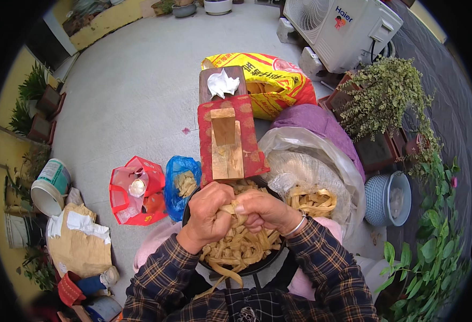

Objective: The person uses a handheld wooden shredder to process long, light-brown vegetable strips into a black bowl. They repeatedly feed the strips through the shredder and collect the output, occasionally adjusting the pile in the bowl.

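My left hand (211, 213) and my right hand (265, 210) meet over a dark round basin (256, 269), both closed on a pale tan fibrous strip (234, 212). Short tan pieces (240, 246) fill the basin, and a longer strip (230, 273) hangs over its near rim. Just beyond my hands, a wooden block (228, 163) with an upright wooden piece (223, 125) rests on a red patterned cloth (252, 133) over a dark wooden bench (204, 86). Crumpled white tissue (222, 83) lies at the bench's far end.
Left of the basin are a blue plastic bag (179, 203) and a red-and-white bag (117, 201). A clear plastic sack (346, 189) with coiled tan strips (313, 201) stands at the right. Beyond are a yellow sack (276, 105), potted plants and an air-conditioner unit (340, 36).
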